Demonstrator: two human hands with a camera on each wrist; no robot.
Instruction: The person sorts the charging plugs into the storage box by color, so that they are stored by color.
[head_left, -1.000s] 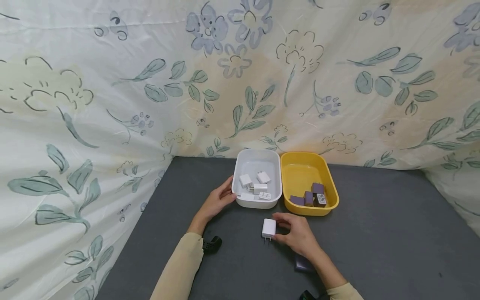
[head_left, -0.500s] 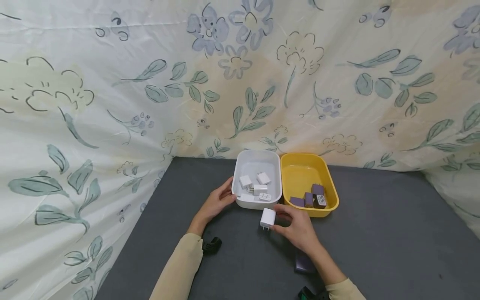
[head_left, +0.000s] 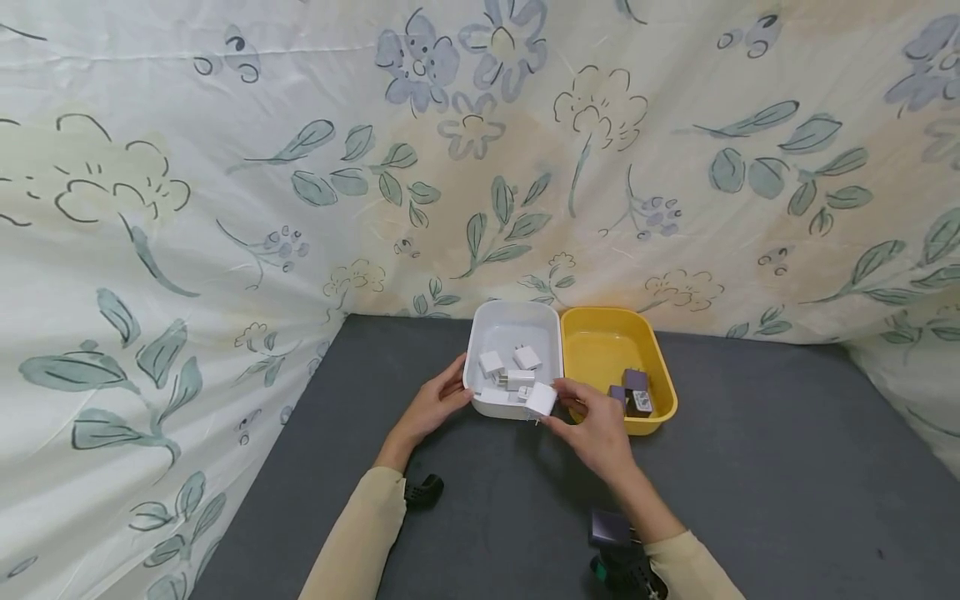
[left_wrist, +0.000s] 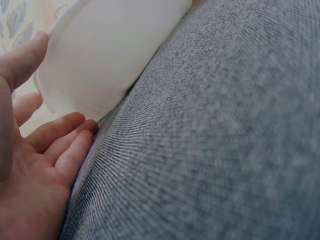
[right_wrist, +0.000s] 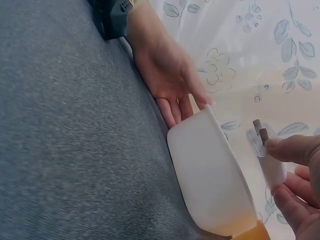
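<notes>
A white charger plug (head_left: 541, 400) is pinched between the thumb and fingers of my right hand (head_left: 600, 425), above the front right corner of the white bin (head_left: 517, 317). Its two metal prongs (right_wrist: 261, 133) show in the right wrist view. Inside the bin lie several more white charger plugs (head_left: 527, 357). My left hand (head_left: 431, 407) rests against the bin's left side, fingers (left_wrist: 55, 131) low by the outer wall and thumb up at the rim. They look relaxed rather than curled round it.
A yellow bin (head_left: 603, 325) holding several dark purple charger plugs (head_left: 636, 380) stands right against the white one. Another dark purple block (head_left: 609, 528) lies on the grey table (head_left: 780, 450) near my right wrist. A floral cloth (head_left: 480, 167) hangs behind.
My right hand has lifted the white charger plug from over the table up to the white bin's front corner, tilting it. My left hand has stayed at the bin.
</notes>
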